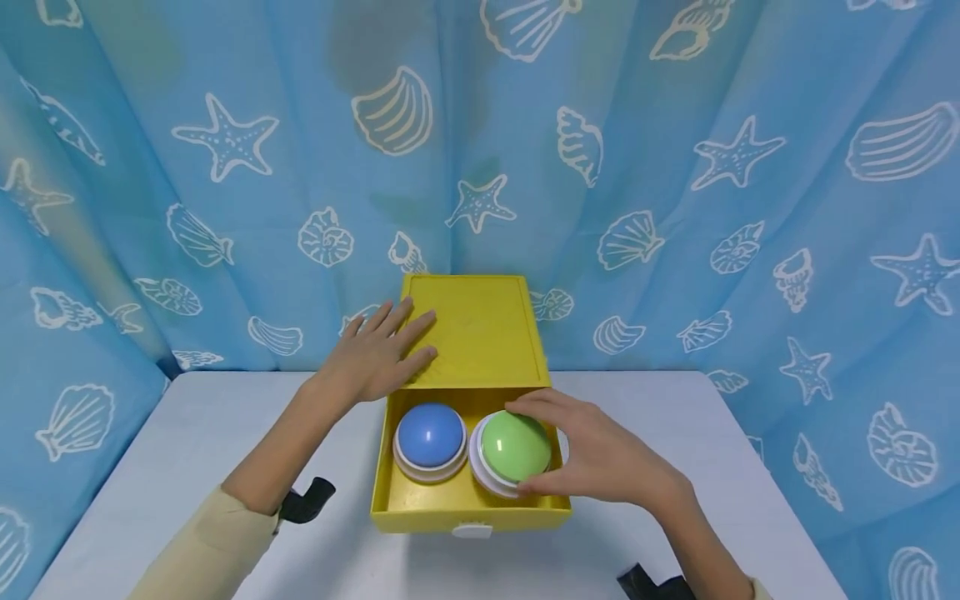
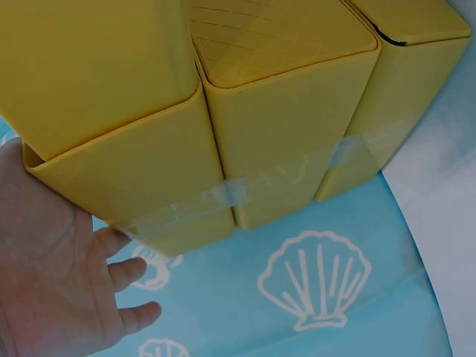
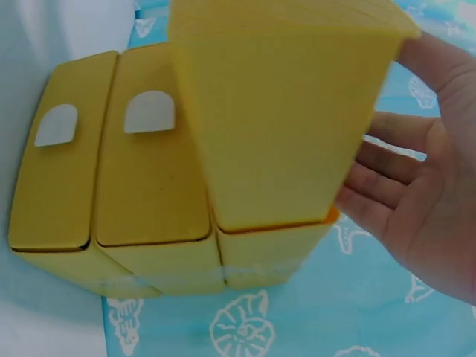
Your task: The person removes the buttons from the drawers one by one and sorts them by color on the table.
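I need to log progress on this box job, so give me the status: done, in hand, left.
Done: the yellow box stands open on the white table, lid raised, and the blue dome button sits inside it.
In hand: the right hand grips the green dome button inside the box, while the left hand rests flat on the lid.
Left: the green button is not released and the lid is not shut.

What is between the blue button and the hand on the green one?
The green button itself: in the head view it sits in the yellow box right beside the blue button, with the right hand gripping it from the far side.
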`<state>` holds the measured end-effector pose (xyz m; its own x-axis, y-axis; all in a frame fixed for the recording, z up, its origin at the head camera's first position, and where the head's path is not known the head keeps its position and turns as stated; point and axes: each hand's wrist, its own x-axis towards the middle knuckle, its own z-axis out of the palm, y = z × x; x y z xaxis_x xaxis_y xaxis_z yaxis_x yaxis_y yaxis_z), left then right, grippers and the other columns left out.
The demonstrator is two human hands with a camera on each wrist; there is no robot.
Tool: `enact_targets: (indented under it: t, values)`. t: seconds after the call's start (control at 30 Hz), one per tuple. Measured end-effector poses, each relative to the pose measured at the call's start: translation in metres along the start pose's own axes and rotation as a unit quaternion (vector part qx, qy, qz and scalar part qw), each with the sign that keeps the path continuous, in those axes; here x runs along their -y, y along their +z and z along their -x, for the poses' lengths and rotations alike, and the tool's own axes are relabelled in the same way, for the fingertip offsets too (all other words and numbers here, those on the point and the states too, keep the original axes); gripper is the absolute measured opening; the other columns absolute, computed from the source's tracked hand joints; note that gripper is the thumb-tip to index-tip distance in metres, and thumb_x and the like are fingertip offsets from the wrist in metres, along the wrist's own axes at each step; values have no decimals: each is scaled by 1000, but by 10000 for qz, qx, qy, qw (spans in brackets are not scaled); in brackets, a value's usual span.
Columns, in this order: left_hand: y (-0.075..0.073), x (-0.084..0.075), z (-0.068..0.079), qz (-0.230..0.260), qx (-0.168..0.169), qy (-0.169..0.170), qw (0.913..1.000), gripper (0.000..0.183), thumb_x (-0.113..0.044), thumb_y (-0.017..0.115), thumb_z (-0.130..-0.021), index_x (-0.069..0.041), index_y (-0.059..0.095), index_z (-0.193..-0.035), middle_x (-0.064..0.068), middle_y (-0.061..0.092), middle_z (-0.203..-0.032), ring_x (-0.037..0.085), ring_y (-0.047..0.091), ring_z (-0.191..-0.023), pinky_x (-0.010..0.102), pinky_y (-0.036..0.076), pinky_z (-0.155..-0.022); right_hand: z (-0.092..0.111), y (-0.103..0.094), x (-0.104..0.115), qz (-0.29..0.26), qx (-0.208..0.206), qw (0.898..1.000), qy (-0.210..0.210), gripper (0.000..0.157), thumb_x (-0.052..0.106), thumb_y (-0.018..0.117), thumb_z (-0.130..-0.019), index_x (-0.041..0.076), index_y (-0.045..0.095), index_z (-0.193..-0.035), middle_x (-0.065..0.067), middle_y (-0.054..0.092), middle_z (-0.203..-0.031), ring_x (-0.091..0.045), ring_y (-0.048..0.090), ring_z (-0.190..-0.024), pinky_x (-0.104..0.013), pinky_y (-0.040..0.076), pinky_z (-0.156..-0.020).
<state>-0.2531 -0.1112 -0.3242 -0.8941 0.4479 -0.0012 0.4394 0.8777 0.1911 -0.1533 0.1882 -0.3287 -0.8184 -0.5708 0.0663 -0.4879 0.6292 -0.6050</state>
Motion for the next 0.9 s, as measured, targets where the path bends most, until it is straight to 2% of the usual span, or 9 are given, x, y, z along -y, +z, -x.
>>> enact_targets:
  t: [0.13,0.23,0.43,0.53,0.67,0.9]
  values:
    - [2,0,2,-24,-11,-51,10000,65,-53,30,-106,-20,23,-161,14,10,-166,38,7,-150,62,9,-116,7,-7,1,-277,-360,9986,-256,75,49,85,-76,21,58,-140,9,53,-138,-15,51,-124,-43,51,-94]
    - [2,0,1,-35,-13,-54,10000,65,-53,30,-106,-20,23,-161,14,10,-166,38,7,-150,62,9,-116,11,-14,-1,-561,-581,9958,-436,72,41,88,-75,22,59,-138,9,54,-136,-15,52,-124,-42,50,-97]
    - [2,-1,1,3,7,4,10000,65,-53,30,-106,-19,23,-161,14,10,-166,39,6,-150,62,8,-116,21,-27,-9,-1108,-774,9884,-687,73,24,90,-76,10,57,-140,-1,54,-138,-18,53,-125,-32,46,-101]
    - [2,-1,2,10,0,20,10000,65,-53,31,-106,-19,23,-161,15,10,-165,39,7,-150,63,9,-116,26,-32,-14,-1117,-869,9873,-722,72,20,89,-77,8,56,-141,-5,55,-138,-18,54,-124,-29,46,-100]
    - [2,-1,2,39,-29,11,10000,65,-52,31,-106,-18,24,-161,15,10,-165,39,7,-150,63,9,-116,32,-39,-23,-1092,-1051,9859,-704,70,15,89,-77,10,57,-140,-4,56,-137,-16,55,-122,-26,45,-101]
    - [2,-2,3,86,-112,67,9999,64,-51,33,-106,-17,25,-160,17,11,-165,41,8,-150,63,9,-115,40,-45,-43,-972,-1181,9873,-438,68,15,88,-78,12,58,-139,-4,56,-136,-14,55,-120,-24,44,-101]
